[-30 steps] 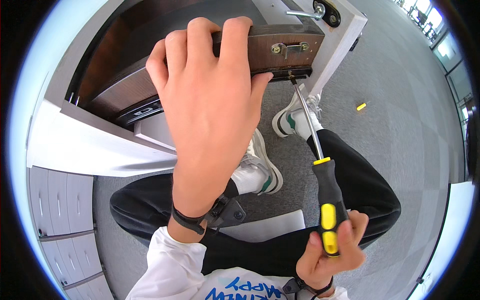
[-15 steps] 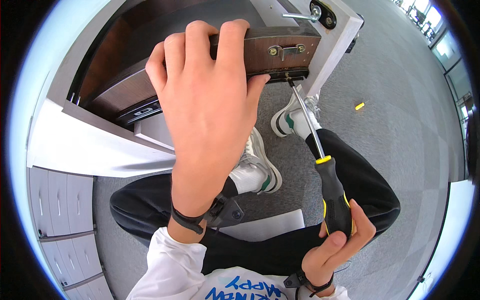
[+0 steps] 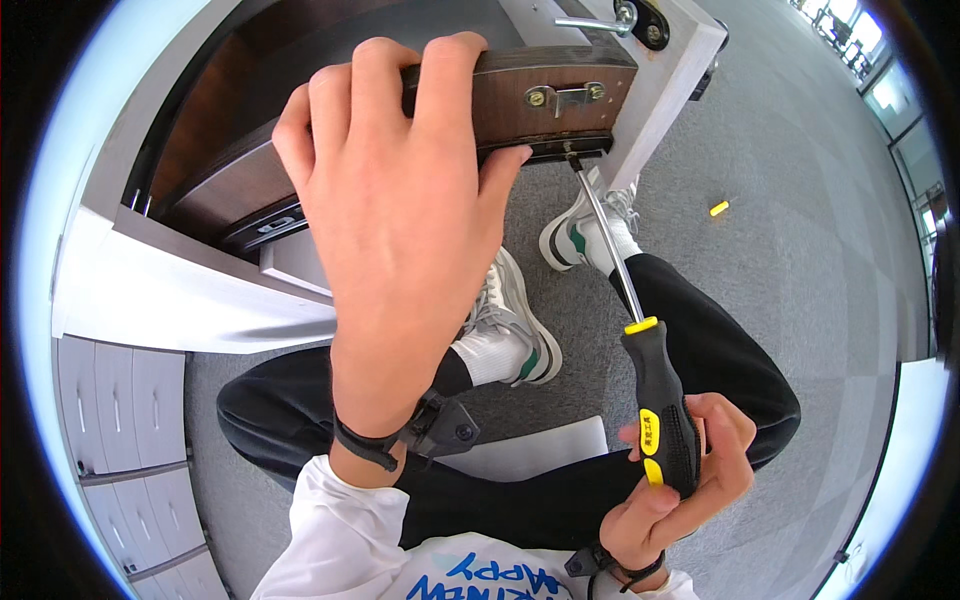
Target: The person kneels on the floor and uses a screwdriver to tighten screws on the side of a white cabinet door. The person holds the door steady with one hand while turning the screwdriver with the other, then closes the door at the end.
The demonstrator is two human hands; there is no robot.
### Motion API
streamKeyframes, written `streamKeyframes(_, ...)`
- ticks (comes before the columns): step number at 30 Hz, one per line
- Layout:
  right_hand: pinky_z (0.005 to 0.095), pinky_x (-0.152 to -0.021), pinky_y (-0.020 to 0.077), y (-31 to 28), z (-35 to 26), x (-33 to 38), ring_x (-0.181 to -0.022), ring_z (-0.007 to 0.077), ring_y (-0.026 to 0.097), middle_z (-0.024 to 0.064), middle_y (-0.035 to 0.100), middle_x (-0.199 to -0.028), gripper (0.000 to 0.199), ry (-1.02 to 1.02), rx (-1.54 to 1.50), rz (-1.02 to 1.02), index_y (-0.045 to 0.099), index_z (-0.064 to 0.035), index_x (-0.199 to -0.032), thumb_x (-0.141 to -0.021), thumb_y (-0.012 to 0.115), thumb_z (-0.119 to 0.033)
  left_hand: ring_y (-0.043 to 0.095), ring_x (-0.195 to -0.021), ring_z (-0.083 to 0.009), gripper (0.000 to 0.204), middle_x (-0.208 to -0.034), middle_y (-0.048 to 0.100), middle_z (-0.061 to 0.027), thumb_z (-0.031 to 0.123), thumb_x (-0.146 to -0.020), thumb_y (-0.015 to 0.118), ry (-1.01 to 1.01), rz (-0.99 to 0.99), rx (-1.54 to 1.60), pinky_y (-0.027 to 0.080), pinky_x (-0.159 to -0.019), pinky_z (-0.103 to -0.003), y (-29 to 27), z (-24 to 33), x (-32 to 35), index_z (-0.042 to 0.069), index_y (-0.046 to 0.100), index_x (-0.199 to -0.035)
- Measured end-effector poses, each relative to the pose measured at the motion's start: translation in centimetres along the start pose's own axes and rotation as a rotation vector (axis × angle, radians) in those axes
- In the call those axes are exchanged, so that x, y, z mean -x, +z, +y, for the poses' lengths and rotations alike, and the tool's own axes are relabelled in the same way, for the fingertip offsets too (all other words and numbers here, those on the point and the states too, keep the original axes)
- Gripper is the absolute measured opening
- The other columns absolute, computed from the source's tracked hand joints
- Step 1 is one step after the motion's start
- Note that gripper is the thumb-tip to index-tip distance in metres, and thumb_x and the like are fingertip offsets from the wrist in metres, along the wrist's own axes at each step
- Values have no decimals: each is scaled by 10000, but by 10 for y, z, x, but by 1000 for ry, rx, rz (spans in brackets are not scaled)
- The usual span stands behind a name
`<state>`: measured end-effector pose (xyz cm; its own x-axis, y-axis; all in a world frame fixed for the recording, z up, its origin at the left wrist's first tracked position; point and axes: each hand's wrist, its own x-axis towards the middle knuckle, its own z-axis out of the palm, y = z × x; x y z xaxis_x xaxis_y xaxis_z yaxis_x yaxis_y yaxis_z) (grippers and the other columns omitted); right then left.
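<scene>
My left hand (image 3: 400,200) is wrapped over the upper edge of a dark brown wooden drawer side (image 3: 540,105), fingers on top and thumb against its outer face near the lower edge. My right hand (image 3: 690,465) grips the black and yellow handle of a screwdriver (image 3: 662,410). The screwdriver's shaft slants up and away, with its tip at the right end of the black metal drawer slide (image 3: 560,150) under the drawer side. A small metal bracket (image 3: 565,97) with two screws sits on the drawer face above the tip.
A white cabinet panel (image 3: 655,100) carries a lock with a metal rod (image 3: 600,22). A small yellow piece (image 3: 719,208) lies on the grey carpet (image 3: 800,300) to the right. My legs and shoes (image 3: 515,320) are below the drawer. Grey drawer units (image 3: 125,400) stand at left.
The screwdriver handle has turned in my right hand, bringing a yellow panel into sight. My left hand and the drawer have shifted slightly left in the picture.
</scene>
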<state>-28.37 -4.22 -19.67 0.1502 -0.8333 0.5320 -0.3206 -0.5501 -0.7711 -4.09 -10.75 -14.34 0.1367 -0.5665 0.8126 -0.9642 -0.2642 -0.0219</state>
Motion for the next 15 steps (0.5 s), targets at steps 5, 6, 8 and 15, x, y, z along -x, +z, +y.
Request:
streamKeyframes(5,394,-837,483,-10,-8,-6,-994,259,558,192,507,-1143,345,-210,191,-167,464,-157,-1254,-955,623,-224,543,-1144,-319,621,-1153,606,-87,281,-704,906,5,-7,9,352,-1051,-465,-1,0,1,145,641,-1249)
streamKeyframes(6,404,-808,455,-8,-9,-7,-999,250,527,132,511,-1100,357,-190,111,-149,541,-200,-1176,-866,693,-108,542,-1148,-320,620,-1156,607,-86,286,-708,905,1,-19,7,351,-1052,-467,-2,0,1,145,641,-1251)
streamKeyframes(8,405,-812,434,-7,-10,-8,-997,255,519,91,519,-1104,328,-251,184,-181,592,-225,-1078,-820,719,-67,540,-1154,-322,622,-1162,609,-85,296,-714,903,-2,-32,4,348,-1055,-472,-2,-1,1,144,640,-1257)
streamKeyframes(15,395,-830,416,-17,-7,-9,-1009,246,496,16,536,-1063,312,-263,269,-172,636,-261,-931,-764,762,-29,525,-1190,-324,633,-1205,609,-83,306,-736,897,3,-47,-6,343,-1067,-486,-4,-3,3,152,632,-1289)
